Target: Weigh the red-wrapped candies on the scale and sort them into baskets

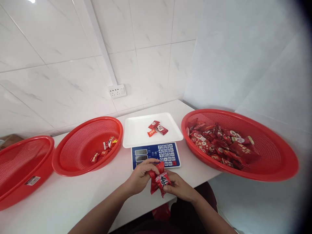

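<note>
Both my hands meet just in front of a blue-faced digital scale [156,155]. My left hand [139,177] and my right hand [179,187] are closed together on a small bunch of red candy packets [159,181], one with a white label and a black character. The scale's white tray [136,131] carries three red wrapped candies [156,128]. A large red mesh basket [273,159] on the right holds a heap of red candy packets [218,143].
A second red mesh basket [80,152] left of the scale holds several candies [104,150]. A third red basket [21,169] sits at the far left. All stand on a white counter [73,198] against a tiled wall with a socket [117,91].
</note>
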The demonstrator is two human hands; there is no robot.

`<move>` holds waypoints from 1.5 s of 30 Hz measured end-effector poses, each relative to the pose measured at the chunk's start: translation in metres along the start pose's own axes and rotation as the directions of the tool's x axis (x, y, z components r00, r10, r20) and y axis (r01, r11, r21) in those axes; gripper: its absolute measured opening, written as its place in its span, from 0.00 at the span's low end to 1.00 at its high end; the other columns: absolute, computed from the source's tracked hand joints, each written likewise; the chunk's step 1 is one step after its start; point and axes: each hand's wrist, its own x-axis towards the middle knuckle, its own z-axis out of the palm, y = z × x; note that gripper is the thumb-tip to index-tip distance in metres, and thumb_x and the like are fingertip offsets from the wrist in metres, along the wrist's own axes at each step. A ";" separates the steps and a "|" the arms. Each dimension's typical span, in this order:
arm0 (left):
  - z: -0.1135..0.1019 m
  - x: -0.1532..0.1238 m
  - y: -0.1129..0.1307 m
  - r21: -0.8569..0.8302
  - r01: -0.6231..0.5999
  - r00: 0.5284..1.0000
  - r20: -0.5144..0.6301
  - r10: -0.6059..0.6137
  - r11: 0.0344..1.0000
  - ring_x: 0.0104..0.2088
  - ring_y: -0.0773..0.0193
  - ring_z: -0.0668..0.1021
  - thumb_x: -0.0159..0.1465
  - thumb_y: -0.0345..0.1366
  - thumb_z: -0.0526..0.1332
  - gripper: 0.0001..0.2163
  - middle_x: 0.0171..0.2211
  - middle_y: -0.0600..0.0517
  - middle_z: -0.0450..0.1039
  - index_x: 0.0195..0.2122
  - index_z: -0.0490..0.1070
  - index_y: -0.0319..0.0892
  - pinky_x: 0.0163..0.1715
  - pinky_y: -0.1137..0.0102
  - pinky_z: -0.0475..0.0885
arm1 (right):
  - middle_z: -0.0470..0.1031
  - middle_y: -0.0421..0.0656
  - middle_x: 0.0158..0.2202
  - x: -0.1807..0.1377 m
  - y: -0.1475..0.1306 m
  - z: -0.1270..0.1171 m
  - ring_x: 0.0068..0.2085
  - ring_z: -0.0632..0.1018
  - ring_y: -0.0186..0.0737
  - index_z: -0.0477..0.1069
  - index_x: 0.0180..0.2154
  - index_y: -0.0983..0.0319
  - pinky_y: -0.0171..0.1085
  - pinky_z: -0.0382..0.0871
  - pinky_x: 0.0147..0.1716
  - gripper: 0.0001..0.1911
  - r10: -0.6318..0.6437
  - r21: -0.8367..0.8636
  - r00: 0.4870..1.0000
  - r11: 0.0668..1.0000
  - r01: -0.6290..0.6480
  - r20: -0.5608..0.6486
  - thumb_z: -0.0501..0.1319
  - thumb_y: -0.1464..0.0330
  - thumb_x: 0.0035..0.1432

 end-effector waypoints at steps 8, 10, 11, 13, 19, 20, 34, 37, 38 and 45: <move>-0.008 -0.005 0.005 -0.186 0.215 0.974 0.106 -0.198 0.959 0.45 0.62 0.72 0.61 0.29 0.48 0.15 0.45 0.51 0.71 0.43 0.71 0.46 0.47 0.65 0.66 | 0.71 0.45 0.43 -0.003 0.011 0.000 0.44 0.71 0.43 0.76 0.35 0.61 0.39 0.64 0.46 0.16 0.004 -0.016 0.997 1.000 -0.005 -0.079 0.57 0.56 0.55; -0.012 -0.006 0.009 -0.117 0.195 0.971 0.160 -0.176 0.974 0.48 0.62 0.71 0.60 0.29 0.49 0.16 0.47 0.52 0.70 0.45 0.70 0.47 0.50 0.65 0.64 | 0.70 0.45 0.44 -0.002 0.009 0.000 0.46 0.71 0.43 0.76 0.38 0.60 0.40 0.63 0.48 0.15 -0.002 -0.039 0.997 0.999 -0.001 -0.072 0.57 0.57 0.56; -0.014 -0.006 0.012 -0.088 0.181 0.970 0.181 -0.163 0.979 0.48 0.61 0.71 0.61 0.30 0.50 0.15 0.48 0.52 0.70 0.47 0.69 0.47 0.50 0.65 0.64 | 0.70 0.45 0.45 -0.002 0.008 0.001 0.46 0.71 0.43 0.76 0.38 0.59 0.40 0.63 0.48 0.15 -0.003 -0.052 0.997 0.999 -0.001 -0.071 0.57 0.58 0.56; -0.015 -0.005 0.015 -0.034 0.161 0.967 0.207 -0.151 0.986 0.47 0.61 0.71 0.60 0.35 0.54 0.16 0.49 0.50 0.69 0.50 0.66 0.47 0.48 0.65 0.66 | 0.71 0.45 0.45 -0.002 0.006 0.002 0.46 0.71 0.43 0.76 0.37 0.59 0.40 0.64 0.47 0.15 -0.007 -0.083 0.997 0.997 0.001 -0.071 0.57 0.58 0.56; -0.002 -0.001 0.013 0.171 0.125 0.975 0.159 -0.152 0.977 0.46 0.59 0.71 0.54 0.42 0.63 0.22 0.48 0.50 0.70 0.50 0.66 0.48 0.47 0.65 0.65 | 0.71 0.45 0.44 -0.001 0.005 0.005 0.44 0.72 0.42 0.77 0.37 0.58 0.40 0.66 0.45 0.15 -0.005 -0.141 0.997 0.990 -0.006 -0.082 0.57 0.57 0.56; 0.000 0.000 0.012 0.186 0.119 0.977 0.152 -0.148 0.975 0.45 0.60 0.72 0.55 0.41 0.62 0.19 0.46 0.51 0.71 0.48 0.67 0.48 0.46 0.65 0.66 | 0.71 0.45 0.44 -0.002 0.006 0.005 0.44 0.71 0.43 0.77 0.37 0.58 0.40 0.66 0.46 0.15 -0.011 -0.137 0.996 0.991 -0.001 -0.084 0.57 0.57 0.56; -0.064 0.058 0.043 -0.083 0.093 0.926 -0.359 -0.117 0.992 0.31 0.66 0.75 0.51 0.45 0.64 0.16 0.31 0.55 0.72 0.36 0.64 0.43 0.32 0.72 0.70 | 0.72 0.47 0.38 -0.005 0.021 0.000 0.37 0.73 0.40 0.73 0.37 0.60 0.39 0.68 0.38 0.22 -0.037 0.031 0.984 0.999 0.043 -0.175 0.54 0.50 0.55; -0.078 0.083 0.038 0.046 0.112 0.923 -0.376 -0.087 0.993 0.29 0.67 0.74 0.50 0.46 0.65 0.16 0.28 0.55 0.72 0.34 0.65 0.42 0.29 0.72 0.69 | 0.72 0.47 0.37 -0.005 0.022 0.001 0.36 0.73 0.39 0.72 0.37 0.61 0.39 0.68 0.38 0.21 -0.033 0.032 0.982 0.999 0.040 -0.185 0.54 0.52 0.56; -0.082 0.091 0.034 0.101 0.128 0.925 -0.370 -0.082 0.987 0.28 0.67 0.73 0.49 0.47 0.65 0.16 0.27 0.55 0.71 0.33 0.66 0.42 0.28 0.72 0.68 | 0.72 0.47 0.37 -0.005 0.023 0.001 0.36 0.73 0.39 0.72 0.38 0.61 0.39 0.68 0.38 0.21 -0.031 0.028 0.982 0.999 0.036 -0.187 0.54 0.52 0.56; -0.105 0.133 0.016 0.263 0.246 0.936 -0.314 -0.158 0.933 0.23 0.68 0.71 0.49 0.48 0.64 0.14 0.23 0.54 0.70 0.30 0.68 0.42 0.22 0.72 0.68 | 0.72 0.46 0.36 -0.006 0.025 0.001 0.36 0.73 0.39 0.72 0.37 0.61 0.39 0.68 0.38 0.21 -0.026 -0.014 0.979 1.000 0.024 -0.202 0.53 0.52 0.57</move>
